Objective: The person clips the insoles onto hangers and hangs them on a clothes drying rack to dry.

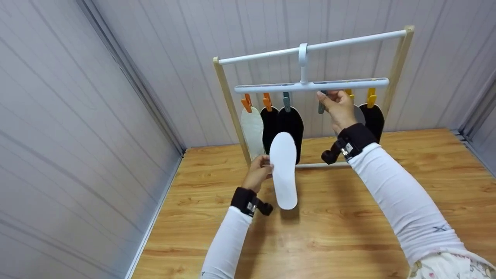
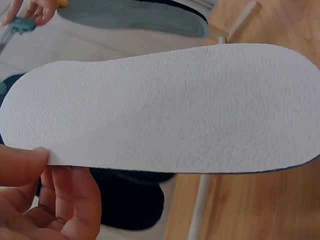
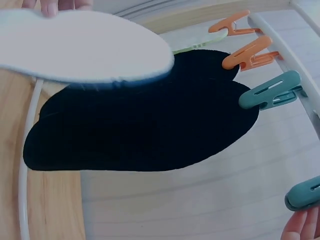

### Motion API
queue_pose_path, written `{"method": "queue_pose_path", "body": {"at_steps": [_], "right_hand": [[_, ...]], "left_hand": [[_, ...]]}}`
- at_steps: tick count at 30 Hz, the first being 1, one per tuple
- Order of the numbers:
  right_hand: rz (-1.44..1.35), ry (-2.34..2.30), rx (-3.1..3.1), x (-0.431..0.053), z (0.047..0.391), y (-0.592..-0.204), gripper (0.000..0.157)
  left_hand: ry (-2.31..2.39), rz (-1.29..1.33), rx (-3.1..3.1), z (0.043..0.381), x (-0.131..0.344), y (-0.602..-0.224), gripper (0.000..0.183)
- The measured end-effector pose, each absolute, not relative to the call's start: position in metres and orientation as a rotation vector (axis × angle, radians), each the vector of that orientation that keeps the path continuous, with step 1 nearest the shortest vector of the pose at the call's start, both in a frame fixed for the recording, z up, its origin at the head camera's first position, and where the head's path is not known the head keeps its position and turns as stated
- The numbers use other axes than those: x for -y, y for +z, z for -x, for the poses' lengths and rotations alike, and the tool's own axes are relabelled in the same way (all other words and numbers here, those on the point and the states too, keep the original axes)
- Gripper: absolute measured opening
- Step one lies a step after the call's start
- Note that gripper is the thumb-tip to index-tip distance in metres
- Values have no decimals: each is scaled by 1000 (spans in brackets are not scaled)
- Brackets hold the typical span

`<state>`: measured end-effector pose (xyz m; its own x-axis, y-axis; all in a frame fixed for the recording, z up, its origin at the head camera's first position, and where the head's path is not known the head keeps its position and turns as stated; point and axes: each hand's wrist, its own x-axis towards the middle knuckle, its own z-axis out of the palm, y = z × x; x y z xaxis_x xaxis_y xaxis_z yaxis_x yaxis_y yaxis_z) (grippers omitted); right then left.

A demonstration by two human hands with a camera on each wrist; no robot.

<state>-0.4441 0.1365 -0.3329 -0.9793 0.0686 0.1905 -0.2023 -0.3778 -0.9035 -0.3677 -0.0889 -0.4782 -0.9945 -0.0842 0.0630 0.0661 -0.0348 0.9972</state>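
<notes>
My left hand (image 1: pixel 257 172) pinches a white insole (image 1: pixel 284 170) by its edge, thumb on the face and fingers behind, as the left wrist view shows. The insole hangs in front of the rack, apart from the clips. Up at the white hanger (image 1: pixel 310 86), my right hand (image 1: pixel 341 110) pinches a teal clip (image 3: pixel 304 194) that carries no insole. Left of that clip, another teal clip (image 3: pixel 270 91) grips a black insole (image 3: pixel 150 127). Two orange clips (image 1: pixel 267 101) farther left hold a black insole and a whitish insole (image 1: pixel 252 131).
Yellow clips (image 1: pixel 371 97) at the right hold a grey insole (image 2: pixel 135 17) and a black insole (image 1: pixel 374 118). The hanger hooks over the white top bar (image 1: pixel 263 56) of a wood-sided rack (image 1: pixel 230 104). Wood-grain floor (image 1: pixel 329 232) and panelled walls (image 1: pixel 77 116) surround it.
</notes>
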Motion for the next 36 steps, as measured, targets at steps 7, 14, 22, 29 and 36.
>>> {"method": "queue_pose_path", "body": {"at_steps": [7,14,22,29,36], "right_hand": [[-137,2484,1680,-134,450,-335,23],[-111,2486,1701,-134,451,-336,22],[-86,2509,1675,-133,451,-334,20],[-134,2510,1667,-133,452,-334,16],[-114,2531,1647,-133,453,-334,14]], "left_hand": [[-2146,38,2026,378,63,-467,17],[-2150,115,2033,386,48,-460,18],[-2128,155,2082,397,36,-455,18],[-2111,182,2107,401,24,-451,18],[-2159,250,2064,402,17,-448,19]]}}
